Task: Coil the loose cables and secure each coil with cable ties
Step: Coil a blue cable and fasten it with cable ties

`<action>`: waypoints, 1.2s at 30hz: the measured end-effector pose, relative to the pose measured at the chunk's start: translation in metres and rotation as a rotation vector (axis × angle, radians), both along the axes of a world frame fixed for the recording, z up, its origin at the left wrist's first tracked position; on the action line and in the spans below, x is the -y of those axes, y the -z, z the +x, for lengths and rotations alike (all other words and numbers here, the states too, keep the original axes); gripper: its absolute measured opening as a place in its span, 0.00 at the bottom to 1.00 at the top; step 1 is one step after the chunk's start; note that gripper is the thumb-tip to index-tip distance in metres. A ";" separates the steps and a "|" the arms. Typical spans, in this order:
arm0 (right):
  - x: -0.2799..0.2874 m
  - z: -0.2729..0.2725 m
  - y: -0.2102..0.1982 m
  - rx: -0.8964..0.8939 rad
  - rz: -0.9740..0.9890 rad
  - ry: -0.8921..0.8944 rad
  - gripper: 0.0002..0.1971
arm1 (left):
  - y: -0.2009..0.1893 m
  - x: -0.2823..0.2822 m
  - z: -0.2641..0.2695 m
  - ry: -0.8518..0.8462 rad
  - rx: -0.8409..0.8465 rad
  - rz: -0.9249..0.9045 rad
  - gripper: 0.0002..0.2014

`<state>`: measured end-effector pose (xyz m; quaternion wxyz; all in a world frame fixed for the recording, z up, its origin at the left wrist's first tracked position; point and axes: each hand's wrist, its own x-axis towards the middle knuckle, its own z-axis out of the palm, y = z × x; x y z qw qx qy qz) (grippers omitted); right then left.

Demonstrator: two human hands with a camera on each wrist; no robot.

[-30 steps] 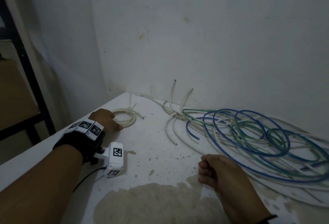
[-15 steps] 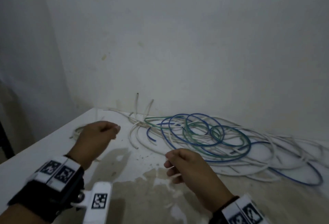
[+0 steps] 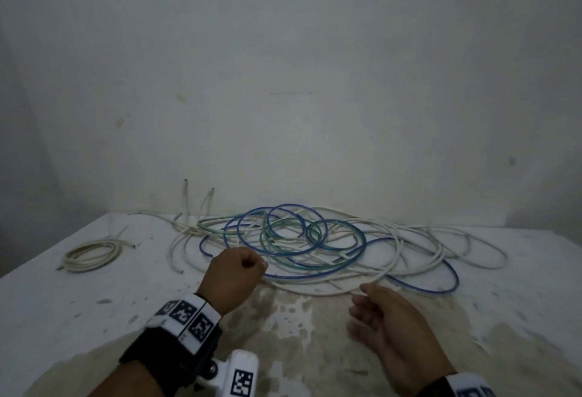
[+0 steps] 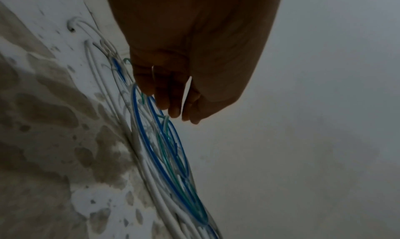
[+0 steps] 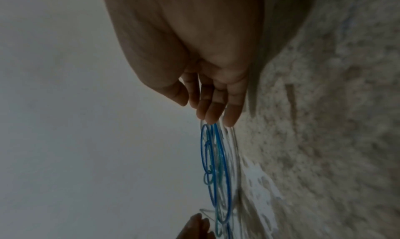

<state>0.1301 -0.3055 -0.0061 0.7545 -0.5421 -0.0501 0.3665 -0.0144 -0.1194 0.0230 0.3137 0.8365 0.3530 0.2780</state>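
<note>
L hand (image 3: 234, 273) curled empty by cable tangle (image 3: 302, 253); R hand (image 3: 387, 324) fingers loose, apart.

We show a white bench (image 3: 78, 318) with a broad brown stain (image 3: 283, 327) on its near part, set against a plain pale wall (image 3: 315, 65).
</note>
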 end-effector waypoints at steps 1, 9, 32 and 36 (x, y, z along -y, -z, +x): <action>-0.003 0.000 0.002 -0.013 0.007 -0.006 0.03 | 0.002 -0.004 0.004 0.000 -0.013 0.032 0.09; -0.012 0.000 0.011 -0.011 -0.003 -0.037 0.06 | 0.008 -0.042 0.039 -0.069 -0.508 0.222 0.23; -0.014 -0.009 -0.065 1.378 -0.124 0.192 0.32 | -0.115 0.003 -0.008 0.388 0.135 0.748 0.06; -0.035 0.001 -0.088 1.627 -0.347 0.193 0.21 | -0.118 0.021 -0.021 0.453 0.175 0.785 0.09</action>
